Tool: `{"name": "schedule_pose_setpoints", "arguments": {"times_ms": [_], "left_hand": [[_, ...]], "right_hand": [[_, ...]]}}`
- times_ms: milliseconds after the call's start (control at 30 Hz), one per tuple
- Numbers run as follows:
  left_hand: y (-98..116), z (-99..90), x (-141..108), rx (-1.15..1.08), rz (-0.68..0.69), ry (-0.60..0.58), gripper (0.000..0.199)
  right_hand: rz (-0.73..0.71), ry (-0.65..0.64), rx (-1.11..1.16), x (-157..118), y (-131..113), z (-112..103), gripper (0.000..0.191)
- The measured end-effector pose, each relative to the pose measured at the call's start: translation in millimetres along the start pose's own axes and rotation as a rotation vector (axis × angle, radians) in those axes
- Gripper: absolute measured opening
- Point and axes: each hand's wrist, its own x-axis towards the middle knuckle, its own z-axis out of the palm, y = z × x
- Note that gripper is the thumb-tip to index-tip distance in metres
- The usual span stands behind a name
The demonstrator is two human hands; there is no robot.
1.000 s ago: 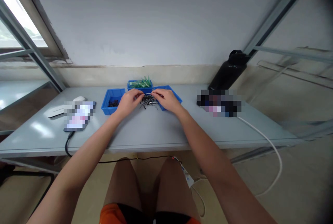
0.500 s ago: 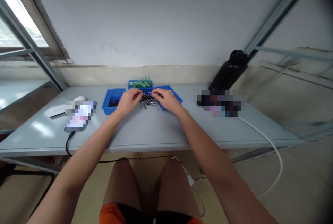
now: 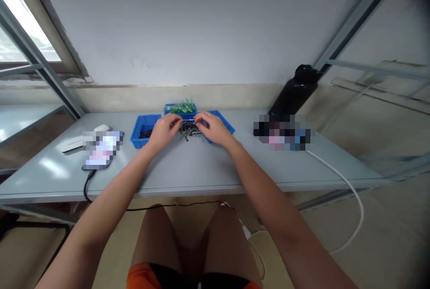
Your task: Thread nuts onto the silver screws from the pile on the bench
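Observation:
A thin, light rod-like piece (image 3: 188,120) spans the gap between my hands, above a pile of dark and silvery screws (image 3: 191,131) on the table. My left hand (image 3: 164,129) pinches its left end, beside a blue bin (image 3: 135,139) with small dark parts. Its right end is between the fingertips of my right hand (image 3: 213,128), which partly covers another blue bin (image 3: 225,121). Behind the hands stands a smaller blue bin (image 3: 180,114) holding green and clear pieces (image 3: 182,107).
A phone (image 3: 103,150) with a black cable lies on the grey table (image 3: 195,168) at the left, near a white case (image 3: 102,128). A black bottle (image 3: 294,92) stands at the back right, behind a blurred object (image 3: 282,133) with a white cable.
The fingers of my right hand have shifted slightly around the thin piece. Both hands stay close together over the screws. The whole view has moved very slightly.

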Motion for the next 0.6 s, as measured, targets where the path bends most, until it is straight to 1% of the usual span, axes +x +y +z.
{"name": "schedule_pose_setpoints", "arguments": {"times_ms": [133, 267, 367, 467, 533, 600], "left_hand": [[-1, 0.6, -1, -0.007, 0.003, -0.016, 0.021], [-1, 1.4, -1, -0.012, -0.008, -0.02, 0.021], [0, 1.3, -1, -0.019, -0.034, -0.023, 0.019], [2, 0.5, -1, -0.034, -0.074, -0.017, 0.023], [4, 0.1, -2, -0.04, -0.084, -0.025, 0.027], [5, 0.2, -3, -0.044, -0.075, -0.05, 0.026]], "right_hand": [[-0.063, -0.033, 0.021, -1, -2, 2, 0.016], [-0.068, -0.038, 0.009, 0, -3, 2, 0.017], [-0.062, -0.013, -0.012, 1, -2, 0, 0.016], [-0.015, 0.048, -0.063, 2, 1, -4, 0.017], [0.042, 0.103, -0.103, 2, 5, -8, 0.019], [0.109, 0.149, -0.138, 3, 10, -13, 0.021]]}}
